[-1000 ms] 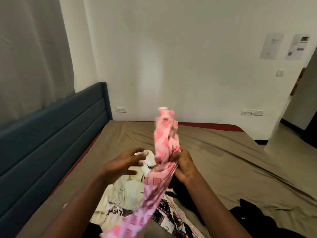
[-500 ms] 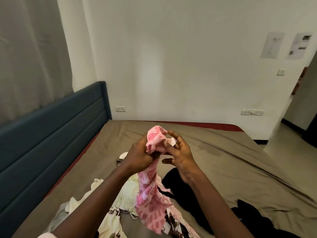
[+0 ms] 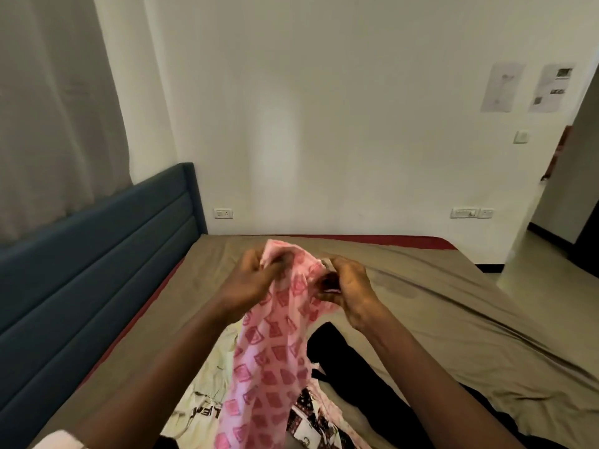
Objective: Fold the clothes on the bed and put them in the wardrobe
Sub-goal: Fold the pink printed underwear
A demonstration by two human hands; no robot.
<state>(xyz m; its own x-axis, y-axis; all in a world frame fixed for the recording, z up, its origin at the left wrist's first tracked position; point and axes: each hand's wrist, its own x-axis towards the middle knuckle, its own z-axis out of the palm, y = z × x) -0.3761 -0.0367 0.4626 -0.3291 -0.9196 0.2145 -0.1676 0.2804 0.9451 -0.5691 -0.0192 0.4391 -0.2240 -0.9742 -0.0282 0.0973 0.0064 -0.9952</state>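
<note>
A pink garment (image 3: 272, 358) with a darker pink square print hangs above the bed (image 3: 453, 319). My left hand (image 3: 249, 283) grips its top edge on the left, and my right hand (image 3: 350, 286) pinches the top edge on the right. The cloth spreads a little between both hands and trails down toward a pile below. In that pile lie a cream printed shirt (image 3: 201, 403), a black garment (image 3: 350, 361) and a black-and-white patterned piece (image 3: 311, 419). No wardrobe is in view.
A dark blue padded headboard (image 3: 97, 254) runs along the left under a grey curtain (image 3: 55, 108). A white wall (image 3: 324, 124) stands behind the bed. A doorway (image 3: 564, 202) opens at the right. The olive sheet spreads out to the right of the pile.
The garment, first bunched upright in my right hand, is now held at its top edge by both hands. My hands have drawn apart and spread the cloth.
</note>
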